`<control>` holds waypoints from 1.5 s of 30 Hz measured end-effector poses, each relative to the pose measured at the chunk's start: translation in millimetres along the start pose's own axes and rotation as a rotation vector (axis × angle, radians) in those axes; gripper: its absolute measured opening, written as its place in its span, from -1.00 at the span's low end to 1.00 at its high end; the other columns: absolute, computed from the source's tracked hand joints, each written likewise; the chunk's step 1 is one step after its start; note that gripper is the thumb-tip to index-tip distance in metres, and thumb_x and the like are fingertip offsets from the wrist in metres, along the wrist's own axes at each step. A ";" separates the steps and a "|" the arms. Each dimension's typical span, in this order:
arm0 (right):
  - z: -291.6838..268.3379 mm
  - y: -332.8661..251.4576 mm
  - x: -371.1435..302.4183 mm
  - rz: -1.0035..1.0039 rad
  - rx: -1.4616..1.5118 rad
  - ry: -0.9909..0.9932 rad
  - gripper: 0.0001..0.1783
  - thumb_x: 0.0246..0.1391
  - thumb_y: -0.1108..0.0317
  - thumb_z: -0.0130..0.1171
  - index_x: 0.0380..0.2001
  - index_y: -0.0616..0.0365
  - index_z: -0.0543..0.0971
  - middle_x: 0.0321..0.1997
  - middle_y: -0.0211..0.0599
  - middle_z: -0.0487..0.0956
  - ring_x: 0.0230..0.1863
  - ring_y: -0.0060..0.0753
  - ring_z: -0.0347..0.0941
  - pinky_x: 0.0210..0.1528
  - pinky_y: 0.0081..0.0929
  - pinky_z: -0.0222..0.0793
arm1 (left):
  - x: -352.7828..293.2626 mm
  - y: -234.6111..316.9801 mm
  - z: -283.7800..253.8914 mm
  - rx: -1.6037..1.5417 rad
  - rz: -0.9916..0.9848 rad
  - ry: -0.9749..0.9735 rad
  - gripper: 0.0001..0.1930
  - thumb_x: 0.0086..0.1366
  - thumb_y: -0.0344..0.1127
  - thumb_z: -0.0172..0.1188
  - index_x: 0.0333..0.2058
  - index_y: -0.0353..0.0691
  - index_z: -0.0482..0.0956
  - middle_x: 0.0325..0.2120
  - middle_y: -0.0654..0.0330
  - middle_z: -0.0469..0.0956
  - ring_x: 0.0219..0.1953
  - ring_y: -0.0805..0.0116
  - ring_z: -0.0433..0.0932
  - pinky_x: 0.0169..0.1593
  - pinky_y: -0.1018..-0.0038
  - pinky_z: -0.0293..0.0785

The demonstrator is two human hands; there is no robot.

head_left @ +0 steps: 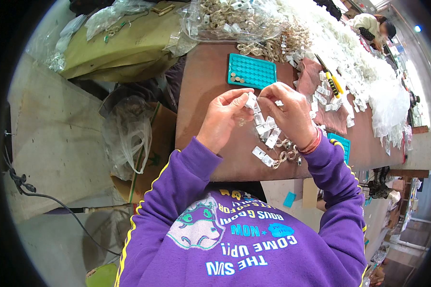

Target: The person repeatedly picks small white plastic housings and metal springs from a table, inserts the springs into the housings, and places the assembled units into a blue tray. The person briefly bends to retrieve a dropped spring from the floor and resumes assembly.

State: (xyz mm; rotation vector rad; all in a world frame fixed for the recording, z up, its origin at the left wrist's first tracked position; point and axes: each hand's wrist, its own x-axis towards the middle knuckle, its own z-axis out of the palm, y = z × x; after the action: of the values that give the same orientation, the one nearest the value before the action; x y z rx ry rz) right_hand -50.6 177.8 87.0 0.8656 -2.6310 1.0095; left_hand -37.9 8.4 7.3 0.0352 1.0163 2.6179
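Note:
My left hand (226,117) is closed, with a small white rectangular plastic piece (251,100) pinched between thumb and fingertips. Close beside it, my right hand (291,114) has its fingers bent together in a pinch, and whatever is in them is too small or hidden to name. Below the hands lie several more white plastic pieces (273,137), with coiled clear-beige cord (285,157) beside them. A teal tray (258,71) with a grid of pockets sits just beyond my fingers. A few small round brownish discs (237,79) rest at its left end.
Yellow-and-black handled pliers (331,79) lie on a pink cloth (323,112) at the right. A large heap of white pieces and cords (349,52) covers the far right, where another person (371,26) bends over. A bagged box (143,143) stands left of the table (196,81).

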 end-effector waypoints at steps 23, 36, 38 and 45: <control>-32.3 1.1 -32.9 0.242 0.281 0.426 -0.91 0.20 0.49 0.12 -0.26 0.30 0.52 -0.34 -0.31 0.59 -0.28 -0.52 0.58 -0.19 -0.63 0.45 | -8.4 33.8 63.7 1.314 1.362 -0.403 -0.82 0.03 -0.47 0.31 -0.34 -0.12 0.67 -0.43 0.18 0.60 -0.38 0.24 0.61 -0.28 0.38 0.58; -50.4 28.1 -93.5 0.480 0.315 0.596 -0.84 0.18 0.41 0.17 -0.30 0.33 0.57 -0.42 -0.31 0.63 -0.37 -0.59 0.58 -0.31 -0.67 0.43 | 51.4 35.9 27.5 1.836 0.550 -0.319 -0.74 0.16 -0.22 0.26 -0.16 -0.09 0.60 -0.28 0.09 0.60 -0.21 0.08 0.58 -0.15 0.25 0.52; -50.9 32.1 -99.3 0.466 0.269 0.567 -0.84 0.19 0.39 0.17 -0.29 0.30 0.57 -0.40 -0.32 0.63 -0.36 -0.60 0.57 -0.29 -0.67 0.43 | 44.6 16.5 35.6 1.879 0.468 -0.381 -0.79 0.17 -0.19 0.25 -0.25 -0.12 0.59 -0.34 0.14 0.56 -0.21 0.09 0.56 -0.17 0.22 0.51; -55.0 47.2 -117.4 0.436 0.054 0.445 -0.90 0.07 0.42 0.23 -0.32 0.17 0.62 -0.41 -0.27 0.60 -0.41 -0.44 0.58 -0.36 -0.52 0.45 | 49.4 16.5 17.5 1.879 0.418 -0.595 -0.82 0.11 -0.31 0.25 -0.28 -0.15 0.56 -0.35 0.14 0.53 -0.21 0.10 0.53 -0.16 0.26 0.47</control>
State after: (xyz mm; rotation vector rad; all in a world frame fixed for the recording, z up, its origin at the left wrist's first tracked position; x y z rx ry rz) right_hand 15.5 295.6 58.8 0.0439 -2.4463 1.2052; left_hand -87.0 23.9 26.5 1.3433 2.7272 0.7361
